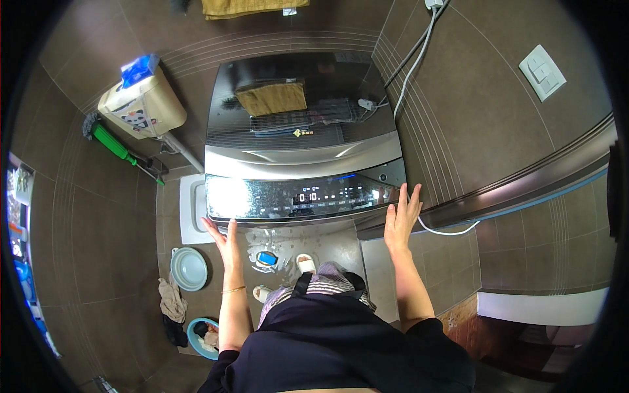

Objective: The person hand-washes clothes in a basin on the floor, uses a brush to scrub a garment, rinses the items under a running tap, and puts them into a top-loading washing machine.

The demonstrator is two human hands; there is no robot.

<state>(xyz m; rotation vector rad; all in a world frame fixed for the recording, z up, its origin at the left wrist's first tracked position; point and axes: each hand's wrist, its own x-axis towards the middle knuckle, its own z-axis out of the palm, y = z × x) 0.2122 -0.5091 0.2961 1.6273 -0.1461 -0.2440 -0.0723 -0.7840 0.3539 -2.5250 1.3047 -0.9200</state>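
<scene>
Before me stands a top-loading washing machine [304, 162], its dark glass lid [344, 73] closed and mirroring a yellow towel. The control panel [275, 194] along its front edge is lit, with white digits and small icons; a bright glare covers the panel's left end. My left hand [227, 240] is at the machine's front left corner, fingers spread, holding nothing. At the front right corner is my right hand [404, 218], its fingers apart and pointing up along the side. Whether either palm presses on the casing I cannot tell.
Left of the machine are a white squat toilet [191, 211], a cistern [147, 105] and a green-handled brush [113, 142]. Basins [189, 268] [201, 344] and cloths [172, 302] lie lower left. A blue object [267, 258] sits on the wet floor. A white cable [413, 73] runs down the right wall.
</scene>
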